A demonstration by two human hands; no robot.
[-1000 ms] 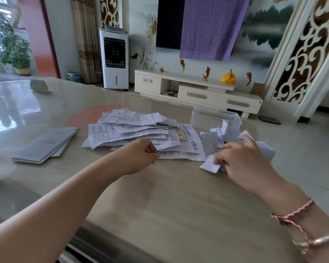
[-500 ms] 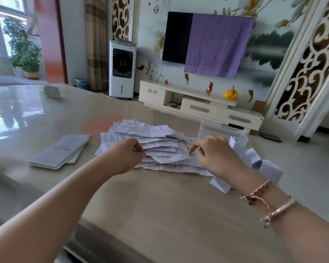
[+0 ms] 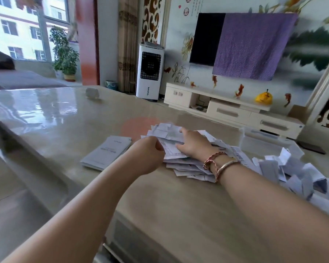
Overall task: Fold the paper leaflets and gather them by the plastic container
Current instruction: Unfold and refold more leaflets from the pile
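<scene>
Together, two hands, left hand (image 3: 147, 153) and right hand (image 3: 193, 143), work one leaflet pile (image 3: 180, 164).

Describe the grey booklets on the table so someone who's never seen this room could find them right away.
Start at the big glossy beige table. Left of the loose heap of unfolded leaflets, which both hands are working on, lies a small stack of grey booklets. Unlike the scattered white printed sheets, they are neatly stacked, flat, with plain grey covers bearing only small lettering.

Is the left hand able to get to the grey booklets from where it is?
Probably yes. The left hand pinches a sheet at the edge of the leaflet pile, and the grey booklets lie just to its left with only bare table between.
</scene>
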